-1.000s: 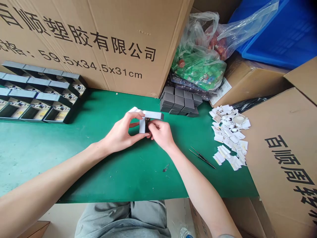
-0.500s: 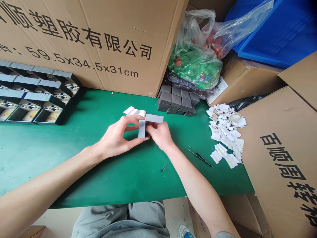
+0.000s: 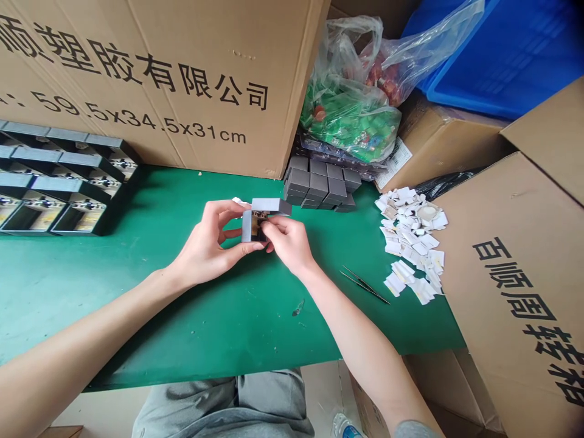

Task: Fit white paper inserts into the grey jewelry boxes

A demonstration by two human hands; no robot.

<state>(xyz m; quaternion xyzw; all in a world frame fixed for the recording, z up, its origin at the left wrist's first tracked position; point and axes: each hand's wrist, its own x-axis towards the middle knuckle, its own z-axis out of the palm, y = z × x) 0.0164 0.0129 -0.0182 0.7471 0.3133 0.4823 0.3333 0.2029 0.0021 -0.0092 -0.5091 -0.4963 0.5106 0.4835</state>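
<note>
Above the green tabletop [image 3: 191,316]: one small grey box [image 3: 246,226], its lid [image 3: 271,205] raised along the far side, a dark interior with a gold-coloured part exposed.
Left hand [image 3: 210,243]: gripping the grey box from its left side, thumb along the near edge, fingers bent around the far side.
Right hand [image 3: 289,243]: fingers bent, thumb and fingertips at the opening of the grey box; whether they pinch a part inside cannot be told.
White piece [image 3: 239,201]: just beyond the left fingers, partly hidden by them.
Stacked grey blocks [image 3: 322,185]: beyond the right hand, near the corner of the large printed carton [image 3: 159,61].
Open boxes [image 3: 82,185]: in rows at the far left, lids raised.
Tweezers [image 3: 365,285]: lying on the tabletop, to the right of the right forearm.
White scraps [image 3: 413,240]: loosely heaped at the right, beside another printed carton [image 3: 515,255].
Clear plastic bags [image 3: 356,115]: behind the scraps and blocks, with green and red contents.
Blue bin [image 3: 502,55]: at the upper right.
</note>
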